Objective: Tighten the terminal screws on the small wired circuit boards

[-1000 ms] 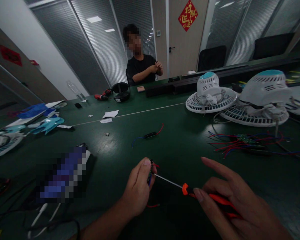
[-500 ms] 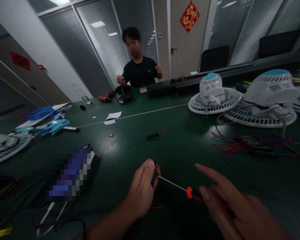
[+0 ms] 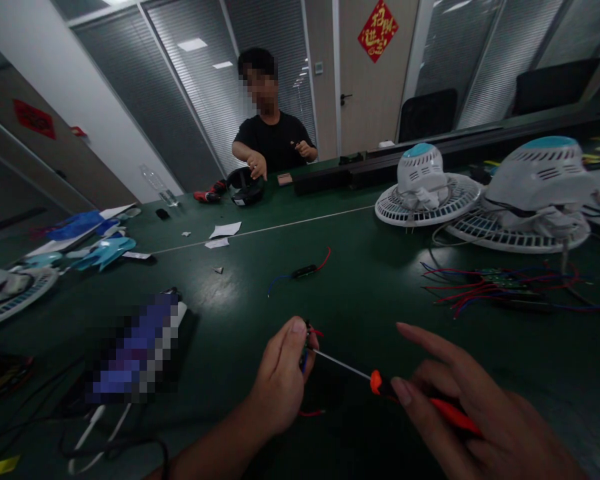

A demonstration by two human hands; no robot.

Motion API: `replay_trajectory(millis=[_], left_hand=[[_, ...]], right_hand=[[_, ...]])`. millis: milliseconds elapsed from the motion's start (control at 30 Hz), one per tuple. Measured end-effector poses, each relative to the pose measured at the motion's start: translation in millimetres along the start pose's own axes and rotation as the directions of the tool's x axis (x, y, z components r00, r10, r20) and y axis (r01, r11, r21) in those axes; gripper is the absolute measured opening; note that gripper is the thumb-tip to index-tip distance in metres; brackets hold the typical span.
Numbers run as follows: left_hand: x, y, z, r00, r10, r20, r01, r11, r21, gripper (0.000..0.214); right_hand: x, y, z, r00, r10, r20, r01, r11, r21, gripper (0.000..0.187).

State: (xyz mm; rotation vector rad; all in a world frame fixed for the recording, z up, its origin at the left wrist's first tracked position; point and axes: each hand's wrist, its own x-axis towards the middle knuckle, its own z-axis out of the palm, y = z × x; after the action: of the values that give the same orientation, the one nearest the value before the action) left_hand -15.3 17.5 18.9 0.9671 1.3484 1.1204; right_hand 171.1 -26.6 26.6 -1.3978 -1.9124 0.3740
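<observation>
Between the thumb and fingers of my left hand (image 3: 283, 373) is a small circuit board (image 3: 306, 341) with red and blue wires, mostly covered by the fingers. My right hand (image 3: 460, 400) grips a screwdriver (image 3: 376, 382) with an orange and black handle, thumb against the handle and index finger stretched out. The screwdriver's shaft points left, its tip touching or very near the board. Below the left hand a red wire end (image 3: 313, 413) sticks out. Farther up the table lies a slim black module (image 3: 305, 271) with a red and a blue wire.
Two white fan housings (image 3: 420, 177) stand at the right, behind a bundle of wired boards (image 3: 500, 280). A blurred-out device (image 3: 135, 347) with cables lies at the left. Across the green table (image 3: 260, 313), a person (image 3: 277, 140) reaches toward a black round object (image 3: 245, 188).
My right hand has shifted on the screwdriver handle, showing more of its orange part. The person opposite has lowered a hand to the black round object.
</observation>
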Motion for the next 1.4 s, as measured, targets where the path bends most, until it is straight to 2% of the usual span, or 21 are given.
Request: replay_trajectory(millis=[200, 400, 567, 767, 1000, 1100, 1300, 1400], left_hand=[[-0.1, -2.8, -0.3, 0.999, -0.032, -0.032, 0.031, 0.999, -0.029, 0.035], [0.2, -6.9, -1.1, 1.0, -0.025, -0.011, 0.025, 0.999, -0.027, 0.035], [0.2, -7.0, -1.0, 1.0, -0.008, -0.005, 0.008, 0.999, -0.043, 0.035], [1.6, -6.1, -1.7, 1.0, 0.003, 0.0, -0.003, 1.0, -0.029, 0.036], [-0.1, 0.0, 0.9, 0.999, -0.01, -0.032, 0.009, 0.999, -0.048, 0.037], [0.2, -0.8, 0.4, 0.999, -0.019, -0.038, 0.017, 0.999, -0.048, 0.036], [1.7, -4.7, -0.8, 0.999, -0.026, -0.03, 0.023, 0.996, -0.084, 0.034], [1.0, -4.1, -0.2, 0.999, -0.028, -0.026, 0.025, 0.996, -0.09, 0.035]], right_hand=[[-1.0, 1.6, -2.3, 1.0, -0.019, 0.01, 0.02, 0.999, -0.026, 0.035], [-3.2, 3.0, -2.4, 0.999, 0.043, 0.016, -0.041, 0.993, -0.113, 0.036], [-2.7, 0.2, 0.2, 0.999, 0.021, 0.045, -0.02, 0.999, -0.04, 0.035], [-2.7, 0.2, 1.3, 1.0, -0.004, -0.028, 0.002, 0.996, -0.088, 0.032], [-0.7, 1.3, -2.1, 1.0, -0.015, 0.025, 0.014, 1.0, 0.008, 0.034], [0.4, 0.8, -2.0, 0.999, -0.015, 0.032, 0.016, 1.0, -0.006, 0.036], [-1.7, 4.8, -2.1, 0.999, -0.029, -0.03, 0.028, 0.998, -0.05, 0.041], [-4.1, 3.6, -2.6, 1.0, -0.01, -0.007, 0.01, 0.999, -0.044, 0.043]])
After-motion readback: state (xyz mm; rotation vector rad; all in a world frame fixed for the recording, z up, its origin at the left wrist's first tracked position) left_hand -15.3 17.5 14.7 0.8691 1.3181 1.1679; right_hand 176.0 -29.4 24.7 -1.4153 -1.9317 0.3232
